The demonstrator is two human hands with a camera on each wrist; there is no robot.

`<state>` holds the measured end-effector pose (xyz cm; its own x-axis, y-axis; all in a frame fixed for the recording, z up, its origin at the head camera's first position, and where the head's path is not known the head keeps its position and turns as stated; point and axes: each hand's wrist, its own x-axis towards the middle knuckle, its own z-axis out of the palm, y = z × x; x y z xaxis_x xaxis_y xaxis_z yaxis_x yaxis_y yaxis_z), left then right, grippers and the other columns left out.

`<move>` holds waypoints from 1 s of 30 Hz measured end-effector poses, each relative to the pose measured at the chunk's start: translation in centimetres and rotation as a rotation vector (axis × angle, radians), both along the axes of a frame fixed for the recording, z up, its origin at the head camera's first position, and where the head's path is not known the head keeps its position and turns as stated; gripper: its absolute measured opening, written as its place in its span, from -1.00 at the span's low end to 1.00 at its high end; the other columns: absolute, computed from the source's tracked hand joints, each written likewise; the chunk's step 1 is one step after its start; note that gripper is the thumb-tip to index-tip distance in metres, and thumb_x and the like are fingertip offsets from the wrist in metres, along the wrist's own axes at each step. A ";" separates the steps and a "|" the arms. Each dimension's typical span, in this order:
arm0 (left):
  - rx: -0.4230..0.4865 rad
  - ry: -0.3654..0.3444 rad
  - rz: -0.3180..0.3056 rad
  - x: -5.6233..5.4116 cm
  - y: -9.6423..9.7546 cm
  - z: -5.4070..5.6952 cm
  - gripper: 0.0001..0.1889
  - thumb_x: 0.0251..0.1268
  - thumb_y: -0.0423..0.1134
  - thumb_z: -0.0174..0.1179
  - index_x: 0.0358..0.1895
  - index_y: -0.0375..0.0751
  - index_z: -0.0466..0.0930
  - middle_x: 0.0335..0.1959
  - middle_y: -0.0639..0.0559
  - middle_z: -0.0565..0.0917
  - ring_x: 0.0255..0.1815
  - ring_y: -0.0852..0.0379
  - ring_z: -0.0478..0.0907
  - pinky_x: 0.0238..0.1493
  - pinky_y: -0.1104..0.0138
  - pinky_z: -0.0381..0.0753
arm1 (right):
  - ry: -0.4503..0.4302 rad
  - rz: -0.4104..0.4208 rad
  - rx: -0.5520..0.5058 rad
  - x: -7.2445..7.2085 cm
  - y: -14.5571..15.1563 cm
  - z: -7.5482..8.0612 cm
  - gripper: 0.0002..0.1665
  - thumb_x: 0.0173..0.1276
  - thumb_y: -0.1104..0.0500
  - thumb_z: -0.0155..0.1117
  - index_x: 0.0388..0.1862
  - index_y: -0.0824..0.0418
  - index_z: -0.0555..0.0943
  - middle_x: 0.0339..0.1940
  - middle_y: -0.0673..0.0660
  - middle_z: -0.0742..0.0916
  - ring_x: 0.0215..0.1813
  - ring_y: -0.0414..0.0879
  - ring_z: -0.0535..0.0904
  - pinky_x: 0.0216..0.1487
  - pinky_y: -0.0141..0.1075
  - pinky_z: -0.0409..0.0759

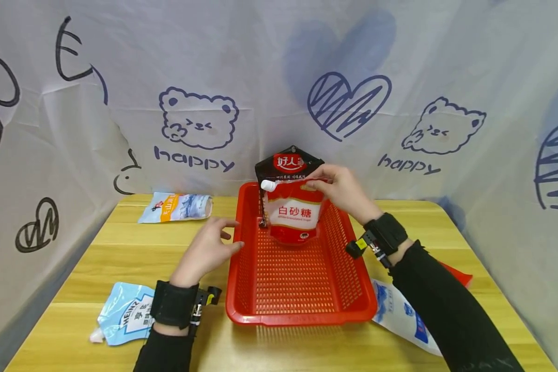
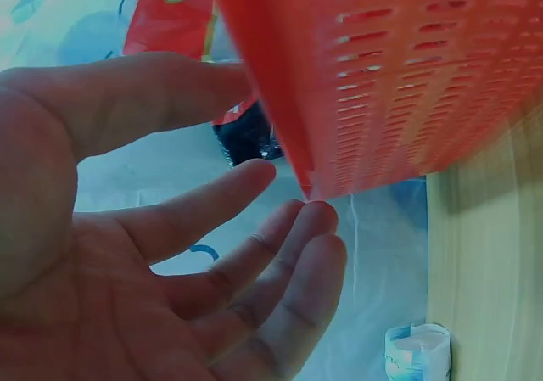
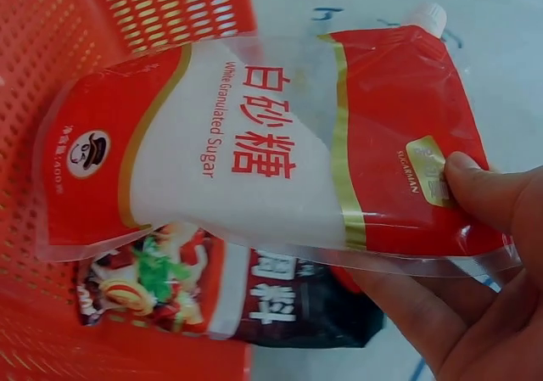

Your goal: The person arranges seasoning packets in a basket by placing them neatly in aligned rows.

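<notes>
Head view, sugar bag: The sugar bag (image 1: 292,214) is over the red basket (image 1: 302,319), near the far end, in front of the black bag (image 1: 289,158). It hangs down and left from the right hand (image 1: 346,192). Its long way goes top to bottom, with the white cap (image 1: 268,185) at the top left.
Head view, right hand: It is the nearer hand. Its grip pinches the bag's top, near the right corner.
Head view, left hand: The left hand (image 1: 209,248) is at the basket's left side, thumb and fingers apart, with no bag in it.
Head view, hard to see: The sugar bag hides much of the black bag. The right sleeve (image 1: 446,310) covers part of the white and blue bag (image 1: 404,316) and some of a red thing (image 1: 459,274).
Left wrist view, basket rim: The thumb and fingertips are right by it. I cannot tell if they press on it.
Left wrist view, sugar bag: The top edge cuts it off.
Right wrist view, sugar bag: It stretches left from the thumb, toward the basket. Other fingers go behind it, so their tips are hidden. I cannot tell if its bottom touches the basket.
</notes>
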<state>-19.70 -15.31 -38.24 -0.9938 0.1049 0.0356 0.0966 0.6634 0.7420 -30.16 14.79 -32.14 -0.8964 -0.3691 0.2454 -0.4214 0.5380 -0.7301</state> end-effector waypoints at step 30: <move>0.009 -0.078 0.011 -0.3 0.7 0.0 -0.49 0.31 -0.41 0.31 0.32 -0.46 0.53 0.30 -0.36 0.46 0.16 -0.24 0.56 -0.01 0.04 0.77 | -0.090 0.001 -0.006 -1.2 2.2 -1.6 -0.50 0.49 0.12 0.36 0.36 0.20 0.61 0.31 0.21 0.67 0.23 0.18 0.63 0.24 0.06 0.64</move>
<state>-19.96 -14.60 -38.26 -0.9947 0.0944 -0.0413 0.0311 0.6569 0.7533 -31.38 17.00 -33.78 -0.9144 -0.3692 0.1663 -0.3548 0.5327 -0.7684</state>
